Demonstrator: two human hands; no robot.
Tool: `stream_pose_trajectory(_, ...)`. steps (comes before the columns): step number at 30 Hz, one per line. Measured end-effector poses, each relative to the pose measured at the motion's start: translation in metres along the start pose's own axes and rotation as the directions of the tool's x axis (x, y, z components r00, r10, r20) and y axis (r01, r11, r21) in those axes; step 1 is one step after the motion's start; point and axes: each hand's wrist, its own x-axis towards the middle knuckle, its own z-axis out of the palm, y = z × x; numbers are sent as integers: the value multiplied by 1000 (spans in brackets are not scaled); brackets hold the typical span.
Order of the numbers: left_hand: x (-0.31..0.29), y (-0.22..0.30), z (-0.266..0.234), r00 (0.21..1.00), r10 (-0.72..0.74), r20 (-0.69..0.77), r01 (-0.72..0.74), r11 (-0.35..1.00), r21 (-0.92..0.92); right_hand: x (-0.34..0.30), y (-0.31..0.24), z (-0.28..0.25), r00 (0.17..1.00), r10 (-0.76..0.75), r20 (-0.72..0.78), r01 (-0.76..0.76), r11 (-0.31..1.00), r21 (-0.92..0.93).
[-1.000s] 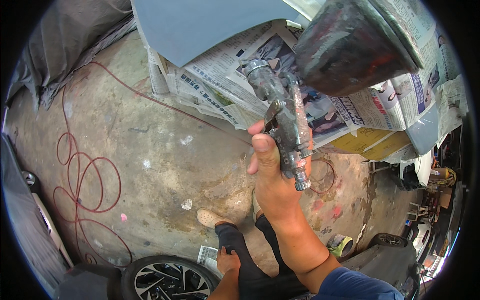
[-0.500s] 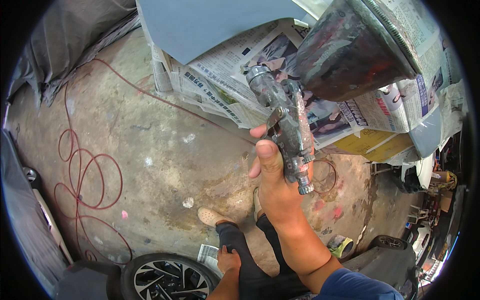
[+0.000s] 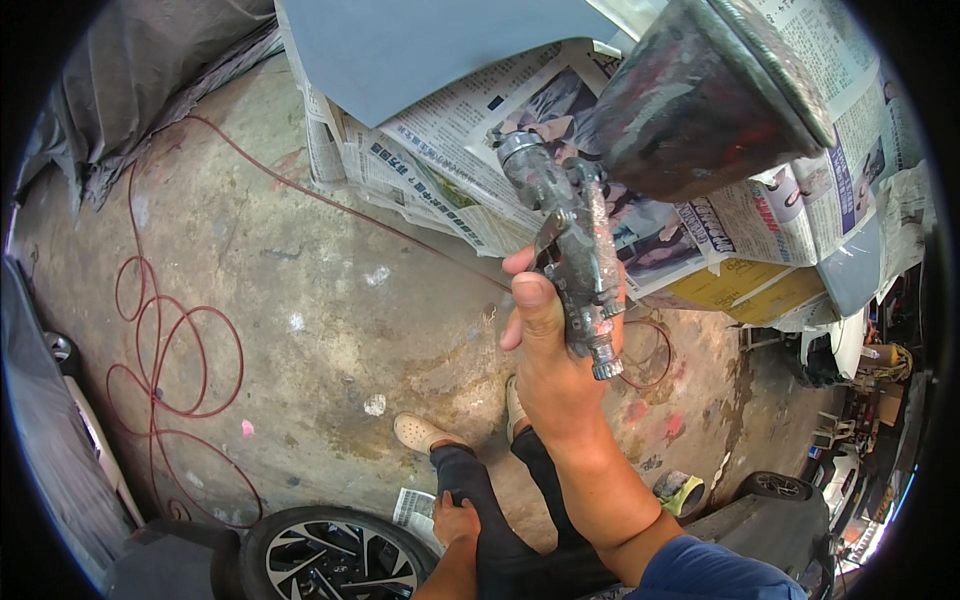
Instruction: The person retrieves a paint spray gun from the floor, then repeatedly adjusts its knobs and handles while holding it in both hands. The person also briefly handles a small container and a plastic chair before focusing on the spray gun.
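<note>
1. Grey-black, paint-crusted metal in the head view: a spray gun [image 3: 580, 250], taken as landmark for all places below.
2. Right hand [image 3: 552, 370] is on the gun's near end, its grip closed round the handle side. Thumb lies along the left flank; fingertips show left of the trigger. Whether the trigger is pressed: cannot tell.
3. Key relation: gun body extends away from the right grip. Long axis slants from the rear knob [image 3: 606, 371], near the wrist, to the nozzle collar [image 3: 517, 143], far and slightly left. Stained cup [image 3: 700, 110] sits off the body's far right side, tilted, rim outward.
4. Right hand is the nearer. Left hand [image 3: 457, 521] is well apart, nearer the wearer and left of the gun, on a dark trouser leg [image 3: 478, 505]; palm hidden, so its grip cannot be judged.
5. Behind the gun: newspaper sheets [image 3: 440, 200]. Beyond its nozzle: smooth grey panel [image 3: 430, 60]. Gap in depth not measurable.
6. Left of the gun: red hose [image 3: 152, 390], looped on the concrete floor [image 3: 330, 270].
7. Writing: newsprint columns, bold dark and red headlines; not transcribed. No legible label on gun or cup.
</note>
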Motion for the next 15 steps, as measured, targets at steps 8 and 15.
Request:
stream_pose_trajectory(8,2,-2,2,1000,5,-5,-5,1000,-3,-9,3,-3,997,77,30,-74,993,-87)
stream_pose_trajectory(15,1,-3,3,1000,8,-10,-8,1000,-1,-6,2,2,997,70,28,-69,997,-46)
